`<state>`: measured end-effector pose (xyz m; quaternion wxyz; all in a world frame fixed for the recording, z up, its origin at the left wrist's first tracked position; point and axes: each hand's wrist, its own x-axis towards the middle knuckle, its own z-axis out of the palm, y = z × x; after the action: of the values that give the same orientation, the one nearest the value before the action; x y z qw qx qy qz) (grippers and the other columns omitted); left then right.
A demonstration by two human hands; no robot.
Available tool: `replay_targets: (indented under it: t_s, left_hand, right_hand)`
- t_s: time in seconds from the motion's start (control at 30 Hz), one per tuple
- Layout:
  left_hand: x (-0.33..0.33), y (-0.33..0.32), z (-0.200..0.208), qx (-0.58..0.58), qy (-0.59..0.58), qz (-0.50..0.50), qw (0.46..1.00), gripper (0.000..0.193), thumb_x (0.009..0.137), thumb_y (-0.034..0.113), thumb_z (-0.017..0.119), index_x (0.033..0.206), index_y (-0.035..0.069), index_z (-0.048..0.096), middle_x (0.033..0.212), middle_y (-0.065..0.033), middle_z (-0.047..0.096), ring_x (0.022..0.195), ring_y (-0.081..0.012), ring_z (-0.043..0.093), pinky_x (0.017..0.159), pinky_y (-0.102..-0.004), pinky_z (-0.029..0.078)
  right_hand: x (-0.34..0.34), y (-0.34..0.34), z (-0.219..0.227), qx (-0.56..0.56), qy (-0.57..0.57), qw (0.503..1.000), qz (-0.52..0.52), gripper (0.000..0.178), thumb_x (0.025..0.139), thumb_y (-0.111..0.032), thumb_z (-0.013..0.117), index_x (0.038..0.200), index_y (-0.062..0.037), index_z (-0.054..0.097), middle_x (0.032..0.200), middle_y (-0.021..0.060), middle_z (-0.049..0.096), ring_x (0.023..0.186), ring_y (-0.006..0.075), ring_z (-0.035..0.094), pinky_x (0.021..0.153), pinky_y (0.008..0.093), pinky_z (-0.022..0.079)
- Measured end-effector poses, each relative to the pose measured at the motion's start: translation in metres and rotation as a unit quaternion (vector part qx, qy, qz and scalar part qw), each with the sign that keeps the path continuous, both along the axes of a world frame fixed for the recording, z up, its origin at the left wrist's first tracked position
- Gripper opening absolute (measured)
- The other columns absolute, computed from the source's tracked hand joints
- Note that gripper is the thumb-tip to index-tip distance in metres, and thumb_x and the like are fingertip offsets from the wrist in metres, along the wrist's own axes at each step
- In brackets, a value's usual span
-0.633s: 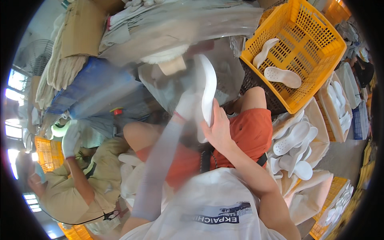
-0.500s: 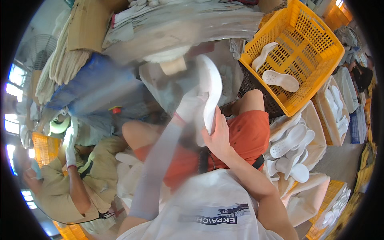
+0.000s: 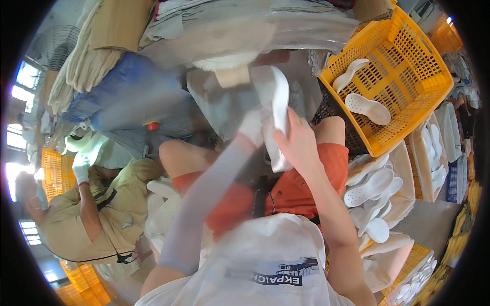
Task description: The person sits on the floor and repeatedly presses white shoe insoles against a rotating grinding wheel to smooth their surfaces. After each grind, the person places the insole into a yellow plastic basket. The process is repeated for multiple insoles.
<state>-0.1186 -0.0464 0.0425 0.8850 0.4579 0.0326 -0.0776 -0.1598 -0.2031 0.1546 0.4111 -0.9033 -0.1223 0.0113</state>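
A white curved insole stands nearly on edge in front of me, in both hands. My left hand, in a white glove with a grey sleeve above it, is closed on its left side, a little blurred. My bare right hand grips the right side near the lower end, fingers wrapped round the edge. Just beyond the insole's upper end is a fuzzy white wheel with a pale block under it. The insole's top looks close to that block; whether they touch I cannot tell.
At the right stands a yellow crate with two white insoles inside. More insoles fill a lined container by my right knee. White pieces lie at my left. A co-worker sits further left, with a gloved hand raised.
The insole has tilted and swung slightly right in my hands. My right hand has moved up and right along its edge. The co-worker's white piece has turned. The whole view has shifted a little.
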Motion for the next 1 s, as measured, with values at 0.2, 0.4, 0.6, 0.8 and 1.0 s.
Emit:
replay_targets:
  t_s: [0.2, 0.4, 0.6, 0.8, 1.0]
  left_hand:
    - [0.031, -0.01, -0.047, 0.329, -0.154, 0.079, 0.928, 0.044, 0.104, 0.025, 0.061, 0.142, 0.004, 0.056, 0.127, -0.0107, 0.066, 0.116, -0.0264, 0.065, 0.101, -0.0402, 0.052]
    - [0.067, -0.006, -0.049, 0.194, -0.061, 0.045, 0.978, 0.044, 0.103, 0.027, 0.056, 0.141, 0.006, 0.057, 0.131, -0.0157, 0.065, 0.121, -0.0302, 0.064, 0.102, -0.0389, 0.052]
    - [-0.007, -0.046, -0.02, -0.014, 0.034, 0.082, 0.996, 0.038, 0.102, 0.024, 0.069, 0.132, 0.001, 0.063, 0.115, -0.013, 0.071, 0.1, -0.0241, 0.071, 0.088, -0.0378, 0.059]
    - [0.05, -0.048, -0.037, -0.246, 0.081, 0.017, 0.966, 0.042, 0.107, 0.033, 0.059, 0.137, 0.004, 0.06, 0.129, -0.0133, 0.07, 0.117, -0.0294, 0.068, 0.104, -0.0433, 0.054]
    - [0.11, -0.045, -0.104, -0.113, -0.092, 0.124, 0.982, 0.043, 0.108, 0.033, 0.053, 0.141, 0.006, 0.056, 0.136, -0.013, 0.066, 0.122, -0.0297, 0.064, 0.106, -0.0446, 0.053]
  right_hand:
    - [0.018, -0.031, -0.002, 0.11, 0.052, 0.992, -0.026, 0.069, 0.088, -0.022, 0.069, 0.147, 0.0064, 0.046, 0.134, 0.0312, 0.061, 0.127, 0.0441, 0.06, 0.107, 0.0456, 0.048]
    - [0.062, -0.038, 0.004, 0.233, 0.066, 0.97, -0.027, 0.06, 0.087, -0.016, 0.066, 0.141, 0.0073, 0.055, 0.121, 0.0269, 0.07, 0.11, 0.0377, 0.069, 0.101, 0.0389, 0.052]
    - [-0.045, -0.066, -0.03, 0.049, -0.056, 0.996, 0.043, 0.092, 0.087, -0.02, 0.078, 0.159, 0.0055, 0.026, 0.153, 0.0312, 0.043, 0.135, 0.0437, 0.053, 0.106, 0.046, 0.05]
    - [0.001, -0.023, 0.005, 0.076, -0.039, 0.993, -0.076, 0.087, 0.083, -0.01, 0.075, 0.157, 0.0016, 0.029, 0.145, 0.0296, 0.051, 0.131, 0.0445, 0.055, 0.106, 0.0472, 0.049]
    - [0.059, -0.008, 0.001, 0.087, -0.053, 0.989, -0.104, 0.073, 0.087, -0.016, 0.07, 0.15, 0.0048, 0.037, 0.128, 0.0324, 0.064, 0.117, 0.0482, 0.063, 0.097, 0.0496, 0.053]
